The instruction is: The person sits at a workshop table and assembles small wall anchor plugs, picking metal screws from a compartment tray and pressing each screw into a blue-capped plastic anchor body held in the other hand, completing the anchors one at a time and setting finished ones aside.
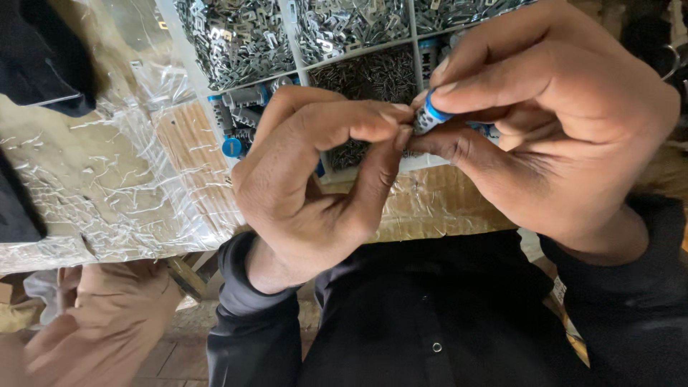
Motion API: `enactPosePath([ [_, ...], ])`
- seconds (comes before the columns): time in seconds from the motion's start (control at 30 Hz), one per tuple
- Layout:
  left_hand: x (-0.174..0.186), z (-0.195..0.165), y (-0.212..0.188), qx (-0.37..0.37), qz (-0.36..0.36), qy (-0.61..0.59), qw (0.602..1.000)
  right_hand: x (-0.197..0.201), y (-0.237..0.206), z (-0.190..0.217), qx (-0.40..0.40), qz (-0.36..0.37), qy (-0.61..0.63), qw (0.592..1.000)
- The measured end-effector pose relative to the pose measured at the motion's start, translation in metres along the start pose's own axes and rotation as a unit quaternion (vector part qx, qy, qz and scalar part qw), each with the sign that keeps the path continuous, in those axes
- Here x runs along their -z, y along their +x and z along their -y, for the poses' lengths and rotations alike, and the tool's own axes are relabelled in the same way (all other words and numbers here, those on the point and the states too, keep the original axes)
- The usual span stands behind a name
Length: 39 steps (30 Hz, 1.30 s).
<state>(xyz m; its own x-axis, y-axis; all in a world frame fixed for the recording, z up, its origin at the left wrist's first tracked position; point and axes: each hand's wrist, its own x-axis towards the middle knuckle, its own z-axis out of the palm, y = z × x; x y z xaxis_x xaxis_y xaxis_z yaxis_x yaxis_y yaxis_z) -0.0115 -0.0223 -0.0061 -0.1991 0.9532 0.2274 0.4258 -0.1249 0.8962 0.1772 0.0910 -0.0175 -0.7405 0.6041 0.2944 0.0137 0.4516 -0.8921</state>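
Observation:
My right hand (pixel 566 129) pinches a small grey cylinder with a blue band (pixel 428 115) between thumb and fingers. My left hand (pixel 315 179) meets it from the left, thumb and forefinger closed at the cylinder's end; whether a tiny part sits between them is hidden. Both hands hover over the near edge of a white compartment tray (pixel 301 72). Behind the hands, one compartment holds several similar grey cylinders with blue caps (pixel 240 118), another thin dark pins (pixel 369 72).
Further tray compartments hold small silvery metal pieces (pixel 233 32). The table is covered with crinkled clear plastic (pixel 93 179). Dark cloth (pixel 43 57) lies at the far left. Another person's leg in tan cloth (pixel 107 315) is at the lower left.

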Motion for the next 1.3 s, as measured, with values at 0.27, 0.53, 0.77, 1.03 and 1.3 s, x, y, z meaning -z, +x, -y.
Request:
enactPosePath([
  [0.27,0.012,0.004,-0.004,0.0,0.029,-0.02,0.999,0.002,0.004,-0.007,0.061,0.028,-0.043,0.997],
  [0.53,-0.001,0.006,-0.002,0.007,-0.024,-0.099,0.995,0.001,0.0,0.003,-0.034,0.0,0.035,0.999],
  [0.77,0.005,-0.002,0.0,0.047,0.019,-0.114,0.992,-0.004,0.002,-0.004,0.007,-0.025,0.07,0.997],
  [1.03,0.011,0.002,0.0,0.057,0.052,-0.135,0.988,-0.004,0.007,-0.001,0.029,-0.013,0.034,0.999],
  [1.3,0.008,0.004,-0.011,-0.036,-0.015,0.127,0.991,-0.008,-0.001,0.0,0.075,-0.042,0.201,0.976],
])
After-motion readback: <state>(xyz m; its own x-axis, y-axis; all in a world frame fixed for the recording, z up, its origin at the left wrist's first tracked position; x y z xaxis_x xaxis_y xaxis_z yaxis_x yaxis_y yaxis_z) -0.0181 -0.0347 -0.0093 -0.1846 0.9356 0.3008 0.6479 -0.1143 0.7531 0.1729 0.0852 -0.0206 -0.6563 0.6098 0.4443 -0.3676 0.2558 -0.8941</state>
